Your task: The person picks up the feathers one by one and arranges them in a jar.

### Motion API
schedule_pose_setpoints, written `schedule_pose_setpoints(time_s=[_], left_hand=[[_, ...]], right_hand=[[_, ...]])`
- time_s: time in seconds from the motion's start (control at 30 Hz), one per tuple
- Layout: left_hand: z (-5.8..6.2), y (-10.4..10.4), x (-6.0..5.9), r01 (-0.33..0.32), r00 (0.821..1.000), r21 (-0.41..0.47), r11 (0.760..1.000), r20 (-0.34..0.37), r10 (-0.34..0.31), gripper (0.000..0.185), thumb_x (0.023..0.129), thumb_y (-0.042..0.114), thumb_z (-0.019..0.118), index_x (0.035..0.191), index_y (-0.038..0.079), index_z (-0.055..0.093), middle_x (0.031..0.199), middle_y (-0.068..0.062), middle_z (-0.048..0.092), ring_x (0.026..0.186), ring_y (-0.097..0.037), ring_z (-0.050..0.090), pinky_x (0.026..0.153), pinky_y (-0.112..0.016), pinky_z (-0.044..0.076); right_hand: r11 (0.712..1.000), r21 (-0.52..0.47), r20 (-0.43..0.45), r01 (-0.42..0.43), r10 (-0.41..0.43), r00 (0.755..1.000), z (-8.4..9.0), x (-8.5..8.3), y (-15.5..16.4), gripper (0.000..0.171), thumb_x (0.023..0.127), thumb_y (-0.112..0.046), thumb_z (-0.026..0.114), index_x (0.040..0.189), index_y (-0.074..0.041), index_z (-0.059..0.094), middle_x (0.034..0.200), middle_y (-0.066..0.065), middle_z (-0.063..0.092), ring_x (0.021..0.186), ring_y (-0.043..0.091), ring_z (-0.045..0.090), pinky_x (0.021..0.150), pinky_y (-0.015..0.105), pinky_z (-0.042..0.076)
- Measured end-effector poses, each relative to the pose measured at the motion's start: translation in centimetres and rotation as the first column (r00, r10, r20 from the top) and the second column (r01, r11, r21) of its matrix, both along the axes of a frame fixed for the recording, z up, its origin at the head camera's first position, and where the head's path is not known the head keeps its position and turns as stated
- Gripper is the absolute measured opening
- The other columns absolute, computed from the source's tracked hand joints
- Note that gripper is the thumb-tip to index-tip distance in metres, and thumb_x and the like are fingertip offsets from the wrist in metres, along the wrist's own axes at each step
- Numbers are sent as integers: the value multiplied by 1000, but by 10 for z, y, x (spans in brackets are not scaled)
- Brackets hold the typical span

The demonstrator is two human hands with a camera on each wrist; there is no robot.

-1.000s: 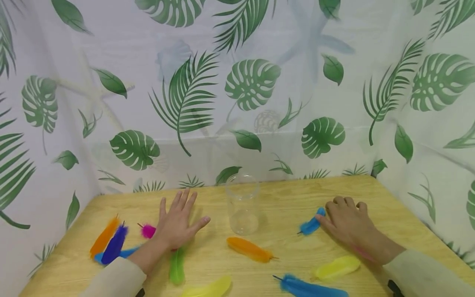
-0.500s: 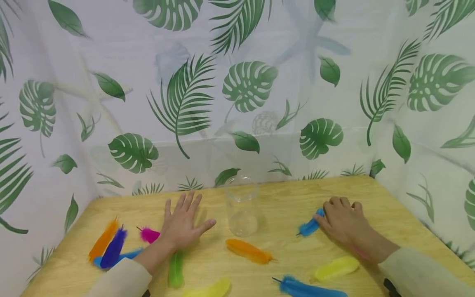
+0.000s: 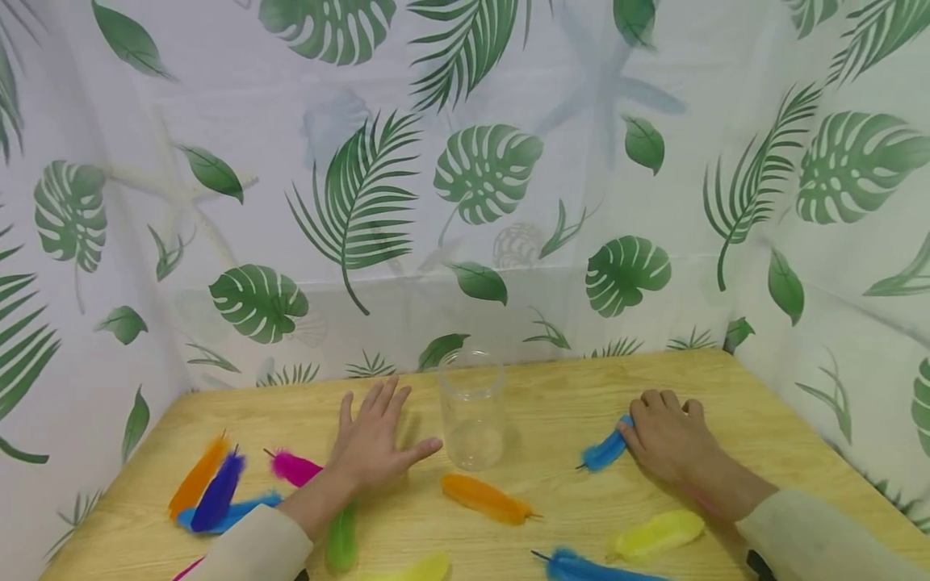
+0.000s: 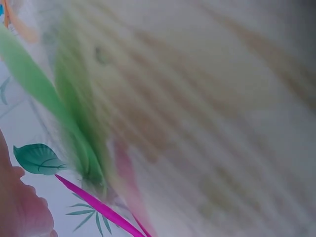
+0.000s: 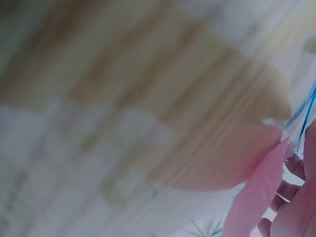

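while both hands lie palm down at the wooden table point(image 3: 567, 387), the feathers are spread over its surface around them. the left hand point(image 3: 370, 442) is spread, thumb out just beside the transparent jar point(image 3: 471, 411); contact cannot be confirmed. the right hand point(image 3: 670, 436) has bent fingers, its thumb at the tip of the short blue feather point(image 3: 605, 452); whether it pinches cannot be told.

handling, as judged: the feathers should be very light, soft at the vane, springy along the shaft, easily shifted by a draught and creased by a hard squeeze. best hold: a light pinch at the bare quill, as on the central orange feather point(image 3: 485, 499), whose quill points right. the jar looks thin-walled, likely light, smooth and rather slippery; grasp round the body.

materials: the yellow feather point(image 3: 659, 532) is broad and rounded; the magenta feather point(image 3: 294, 468) shows downy fluff at the quill. the jar is cylindrical, upright, with a ringed rim. the tabletop is pale, wood-grained.
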State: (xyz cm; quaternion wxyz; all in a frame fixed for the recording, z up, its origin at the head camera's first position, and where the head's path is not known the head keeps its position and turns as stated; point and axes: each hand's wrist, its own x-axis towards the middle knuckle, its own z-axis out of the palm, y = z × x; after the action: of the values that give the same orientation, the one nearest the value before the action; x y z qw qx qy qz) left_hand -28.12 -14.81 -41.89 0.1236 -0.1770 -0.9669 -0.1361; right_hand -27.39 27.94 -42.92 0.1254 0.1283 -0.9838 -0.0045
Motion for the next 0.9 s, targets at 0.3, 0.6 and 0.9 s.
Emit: schedule_pose_setpoints(time_s=[0.3,0.6,0.9], left_hand=[[1,12,-1,41,998,-24,999,-36,-41,100,78,81,56,142,5,48,156,-12,39,146,-32,32,116,-67,14],[2,22,1,44,999,-5,999,-2,-44,101,78,79,57,145,4,45,157,-13,38,148,-35,29,117,-65,13],[5,31,-1,67,998,16,998,-4,-67,105,76,79,59,145,3,44,156,-13,38,147,-34,29,116,-66,15]], right_hand=[[999,13,-16,-45,46,999,-2,1,2,19,103,-27,50,100,-8,53,116,18,55,107,39,48,81,59,34],[996,-10,-47,-92,92,995,-1,2,-4,13,104,-21,47,98,-11,53,116,15,54,106,37,47,81,58,34],[994,-48,-30,-94,93,995,5,0,-9,14,104,-22,48,102,-10,56,115,14,55,105,35,47,82,57,34]])
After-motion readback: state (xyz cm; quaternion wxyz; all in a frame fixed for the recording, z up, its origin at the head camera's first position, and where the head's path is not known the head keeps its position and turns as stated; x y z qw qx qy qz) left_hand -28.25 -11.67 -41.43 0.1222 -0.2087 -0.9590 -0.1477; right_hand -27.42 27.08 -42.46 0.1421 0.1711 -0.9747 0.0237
